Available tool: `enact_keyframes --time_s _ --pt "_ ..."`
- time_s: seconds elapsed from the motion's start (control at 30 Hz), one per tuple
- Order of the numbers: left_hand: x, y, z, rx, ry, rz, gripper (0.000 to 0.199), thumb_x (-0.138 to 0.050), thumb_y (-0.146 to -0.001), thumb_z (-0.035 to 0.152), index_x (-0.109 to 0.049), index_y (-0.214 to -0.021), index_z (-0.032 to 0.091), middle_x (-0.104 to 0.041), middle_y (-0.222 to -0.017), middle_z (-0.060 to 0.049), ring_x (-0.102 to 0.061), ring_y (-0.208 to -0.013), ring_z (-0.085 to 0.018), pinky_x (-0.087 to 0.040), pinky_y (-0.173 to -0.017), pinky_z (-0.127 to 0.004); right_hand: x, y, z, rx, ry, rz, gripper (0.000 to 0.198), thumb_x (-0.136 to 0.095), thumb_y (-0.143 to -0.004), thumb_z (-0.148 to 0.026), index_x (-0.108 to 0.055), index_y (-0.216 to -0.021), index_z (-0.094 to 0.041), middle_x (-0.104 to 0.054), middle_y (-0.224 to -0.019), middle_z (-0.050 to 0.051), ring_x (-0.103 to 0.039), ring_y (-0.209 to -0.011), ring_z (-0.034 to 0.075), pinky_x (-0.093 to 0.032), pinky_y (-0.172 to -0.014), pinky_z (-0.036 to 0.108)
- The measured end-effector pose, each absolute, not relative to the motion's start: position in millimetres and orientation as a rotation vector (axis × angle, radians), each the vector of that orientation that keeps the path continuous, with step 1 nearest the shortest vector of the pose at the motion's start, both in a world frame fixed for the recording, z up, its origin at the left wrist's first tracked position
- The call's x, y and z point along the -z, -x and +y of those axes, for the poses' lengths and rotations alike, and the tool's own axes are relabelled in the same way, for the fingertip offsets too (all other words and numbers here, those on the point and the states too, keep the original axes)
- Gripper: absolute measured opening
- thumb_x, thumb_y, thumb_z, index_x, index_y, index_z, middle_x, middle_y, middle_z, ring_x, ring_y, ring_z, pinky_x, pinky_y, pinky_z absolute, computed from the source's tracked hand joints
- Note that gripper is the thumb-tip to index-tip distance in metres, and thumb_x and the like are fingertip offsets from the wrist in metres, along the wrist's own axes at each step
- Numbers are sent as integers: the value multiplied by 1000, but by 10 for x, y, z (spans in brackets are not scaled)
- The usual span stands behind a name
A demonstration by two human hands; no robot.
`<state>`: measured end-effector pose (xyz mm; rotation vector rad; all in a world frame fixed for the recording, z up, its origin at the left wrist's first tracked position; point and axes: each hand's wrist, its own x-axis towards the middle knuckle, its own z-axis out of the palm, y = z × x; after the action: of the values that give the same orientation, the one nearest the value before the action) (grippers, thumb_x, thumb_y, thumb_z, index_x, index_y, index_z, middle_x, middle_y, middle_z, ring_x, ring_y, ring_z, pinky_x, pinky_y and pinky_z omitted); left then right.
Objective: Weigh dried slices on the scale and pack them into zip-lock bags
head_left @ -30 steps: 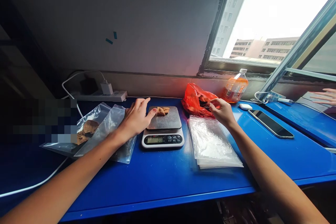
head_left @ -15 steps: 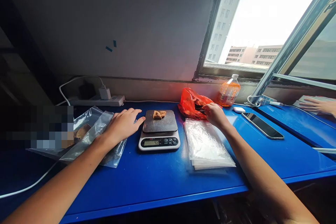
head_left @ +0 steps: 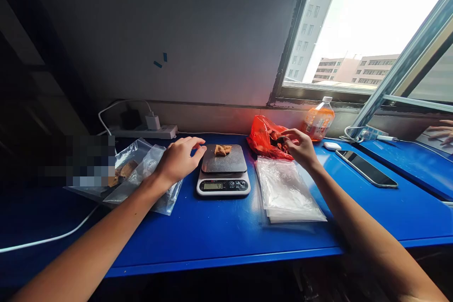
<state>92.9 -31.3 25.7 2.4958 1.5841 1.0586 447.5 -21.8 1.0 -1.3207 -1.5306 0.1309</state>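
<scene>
A digital kitchen scale stands on the blue table, with brown, crusty-looking pieces on its metal plate. My left hand hovers at the scale's left side, thumb and fingers apart, holding nothing. To the right, my right hand is at the mouth of a red plastic bag, fingers curled inward. Dark and reddish-brown pieces lie inside the bag. A dark bit shows by my right fingertips, too small to name. Below the bag lies a stack of clear plastic bags.
Clear zip bags with brown pieces lie at left, partly under my left forearm. A power strip with a white charger runs along the wall. An orange drink bottle, white earbud case and phone are at right. Another person's hand shows at the right edge.
The view has shifted, so things sit farther right. My right hand has lifted slightly from deeper in the red bag. My left fingers have curled a little more beside the scale.
</scene>
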Motion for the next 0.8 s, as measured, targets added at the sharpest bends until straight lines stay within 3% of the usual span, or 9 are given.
enact_keyframes --time_s 0.23,0.43,0.6,0.8 --pt "-357 -1060 -558 -1171 -2689 1221 33 -46 -92 34 -62 -114 15 -67 -108 -9 -60 -105 -24 -46 -96 -39 -309 -3916 -690 -516 943 -1683 19 -62 -82 -38 -65 -89 -21 -69 -95 5 -65 -94 18 -51 -87 35" --pt "-323 -1199 -744 -1030 -2793 819 55 -59 -88 36 -44 -137 17 -53 -137 -13 -48 -128 -27 -38 -108 -41 -364 -3601 -988 -825 802 -1821 23 -62 -85 -41 -65 -91 -18 -66 -87 5 -62 -73 13 -53 -69 29" --pt "-255 -1283 -789 -1003 -2781 750 36 -56 -88 21 -56 -123 16 -66 -115 -10 -59 -111 -23 -45 -99 -36 -343 -3544 -1037 -882 763 -1828 22 -63 -86 -40 -65 -89 -17 -65 -84 5 -61 -71 12 -54 -67 29" --pt "-295 -1247 -755 -1014 -2794 775 19 -53 -88 18 -66 -102 19 -70 -100 -7 -61 -98 -22 -48 -91 -35 -321 -3514 -1021 -905 790 -1807 25 -65 -84 -41 -65 -89 -17 -65 -82 4 -62 -70 13 -54 -67 29"
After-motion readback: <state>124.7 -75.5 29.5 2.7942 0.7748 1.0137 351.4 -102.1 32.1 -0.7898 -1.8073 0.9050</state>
